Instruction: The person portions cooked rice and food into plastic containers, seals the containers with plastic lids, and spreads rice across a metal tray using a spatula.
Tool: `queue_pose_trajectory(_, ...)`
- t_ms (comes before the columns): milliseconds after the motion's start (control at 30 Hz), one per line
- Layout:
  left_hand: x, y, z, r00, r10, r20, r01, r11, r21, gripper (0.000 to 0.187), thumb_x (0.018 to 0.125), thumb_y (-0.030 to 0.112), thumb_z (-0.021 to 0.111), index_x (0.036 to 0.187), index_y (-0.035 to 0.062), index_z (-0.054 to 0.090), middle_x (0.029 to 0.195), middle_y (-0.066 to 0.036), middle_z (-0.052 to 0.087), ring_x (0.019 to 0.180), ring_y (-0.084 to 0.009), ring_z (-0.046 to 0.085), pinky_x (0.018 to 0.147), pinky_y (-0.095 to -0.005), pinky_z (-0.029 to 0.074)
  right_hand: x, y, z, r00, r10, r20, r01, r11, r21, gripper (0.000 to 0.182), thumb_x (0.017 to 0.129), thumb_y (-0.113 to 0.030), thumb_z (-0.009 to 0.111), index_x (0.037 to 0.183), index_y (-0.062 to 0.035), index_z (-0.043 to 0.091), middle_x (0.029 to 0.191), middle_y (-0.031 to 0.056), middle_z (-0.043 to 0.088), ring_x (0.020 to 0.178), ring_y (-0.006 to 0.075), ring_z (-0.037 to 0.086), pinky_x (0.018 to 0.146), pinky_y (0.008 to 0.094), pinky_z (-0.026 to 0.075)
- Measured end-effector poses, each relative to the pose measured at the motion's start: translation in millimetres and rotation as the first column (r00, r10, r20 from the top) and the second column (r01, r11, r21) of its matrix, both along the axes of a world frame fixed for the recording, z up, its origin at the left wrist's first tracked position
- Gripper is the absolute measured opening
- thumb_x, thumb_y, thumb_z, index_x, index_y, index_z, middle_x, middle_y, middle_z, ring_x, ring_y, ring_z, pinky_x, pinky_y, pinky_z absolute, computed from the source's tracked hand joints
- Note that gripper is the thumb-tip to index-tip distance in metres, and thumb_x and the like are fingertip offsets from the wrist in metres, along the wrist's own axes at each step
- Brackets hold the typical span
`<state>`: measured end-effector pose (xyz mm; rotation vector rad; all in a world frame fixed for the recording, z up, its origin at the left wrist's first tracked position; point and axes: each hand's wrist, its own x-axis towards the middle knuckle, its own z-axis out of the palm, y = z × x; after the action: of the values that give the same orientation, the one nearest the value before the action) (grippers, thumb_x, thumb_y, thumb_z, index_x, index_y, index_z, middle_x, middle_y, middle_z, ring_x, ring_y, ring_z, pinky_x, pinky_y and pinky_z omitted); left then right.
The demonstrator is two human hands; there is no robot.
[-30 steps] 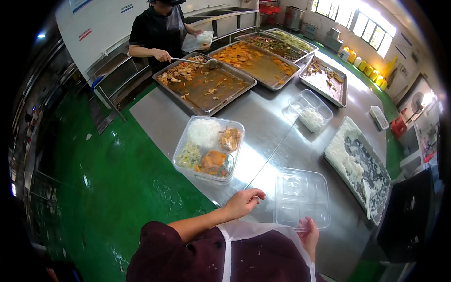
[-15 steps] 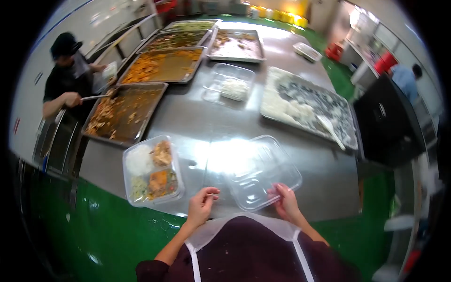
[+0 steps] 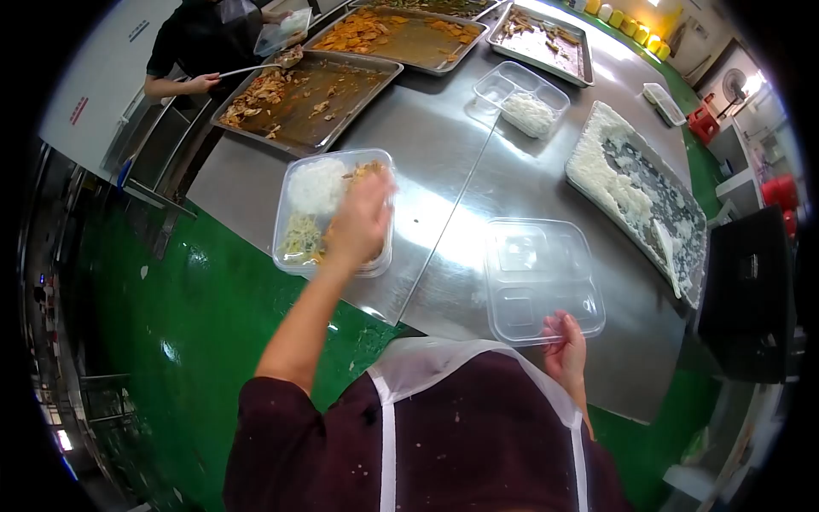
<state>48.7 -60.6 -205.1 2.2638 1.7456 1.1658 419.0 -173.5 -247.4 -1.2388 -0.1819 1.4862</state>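
Observation:
A clear meal box [image 3: 287, 194] sits at the left edge of the steel table, with white rice, shredded greens and orange-brown food in its compartments. My left hand [image 3: 363, 213] is over its right half, hiding part of the food; the fingers are smeared by motion. To the right, my right hand [image 3: 565, 341] grips the near edge of a clear plastic lid [image 3: 542, 273] between thumb and fingers. The lid has raised compartment outlines and lies low over the table's front edge.
Beyond the box is a metal tray [image 3: 328, 107] of meat pieces; another tray [image 3: 418, 38] holds orange food. A rice tray [image 3: 631, 188] with a white scoop [image 3: 665, 256] is at right. A part-filled container [image 3: 525, 94] stands mid-table. A co-worker [image 3: 200, 47] holds a long-handled utensil.
My left hand has moved forward from the table edge to over the meal box. The lid stays in my right hand and is more level. The view has shifted, bringing the box nearer the middle.

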Motion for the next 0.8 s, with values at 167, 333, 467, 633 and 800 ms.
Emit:
queue_pose_trajectory(167,-53.4,68.9,-23.1,0.921,0.195,-0.336,-0.314,0.883,-0.348,0.054,0.084,0.053,0.038,0.126,0.0187,0.044,0.142,-0.007,0.025,0.131,-0.0294,0.018,0.098,-0.0604,0.017,-1.0,3.0,2.8,0.999,0.024,0.021,-0.025,0.998,0.053,0.013,0.087,-0.014,0.05,0.096,-0.0043,0.053,0.079,0.01,0.061,0.062,0.0156,0.06,0.05,0.0236,0.051)
queue_pose_trajectory(333,-59.1,63.9,-65.8,0.884,0.124,-0.451,-0.274,0.919,-0.283,0.052,0.084,0.046,0.042,0.127,0.0168,0.043,0.138,-0.012,0.031,0.128,-0.0298,0.026,0.104,-0.0487,0.014,-0.9,-3.5,2.3,0.999,-0.042,-0.033,0.043,0.999,0.024,0.015,0.085,-0.015,0.053,0.093,-0.0023,0.052,0.078,0.011,0.058,0.066,0.0169,0.057,0.059,0.0266,0.049)
queue_pose_trajectory(467,-61.2,56.1,-61.8,0.805,0.185,-0.563,-0.427,0.84,-0.334,0.053,0.087,0.046,0.037,0.132,0.0189,0.036,0.144,-0.004,0.02,0.133,-0.0287,0.014,0.101,-0.0578,0.012,6.5,-11.9,-2.4,0.998,-0.05,-0.046,0.053,0.997,0.057,0.016,0.087,-0.015,0.05,0.098,-0.0034,0.054,0.082,0.0113,0.062,0.062,0.014,0.059,0.054,0.0237,0.049)
queue_pose_trajectory(633,-89.1,72.2,-62.6,0.948,0.228,-0.221,-0.29,0.904,-0.313,0.048,0.088,0.033,0.043,0.127,0.0067,0.039,0.137,-0.011,0.031,0.128,-0.0311,0.024,0.104,-0.0447,0.018,12.9,-15.7,-1.3,0.995,-0.088,-0.048,0.091,0.992,0.083,0.016,0.087,-0.016,0.051,0.097,-0.0044,0.055,0.083,0.011,0.063,0.061,0.0128,0.059,0.052,0.0229,0.048)
queue_pose_trajectory(800,-37.0,35.0,-34.1,0.948,0.122,0.293,-0.071,0.982,-0.178,0.041,0.085,0.008,0.048,0.124,-0.0018,0.038,0.127,-0.016,0.041,0.119,-0.0276,0.038,0.1,-0.035,0.03,10.9,-17.4,1.7,0.999,-0.041,0.016,0.04,0.997,0.064,0.023,0.086,-0.025,0.051,0.098,-0.0064,0.057,0.086,0.0081,0.063,0.067,0.012,0.056,0.054,0.0228,0.042)
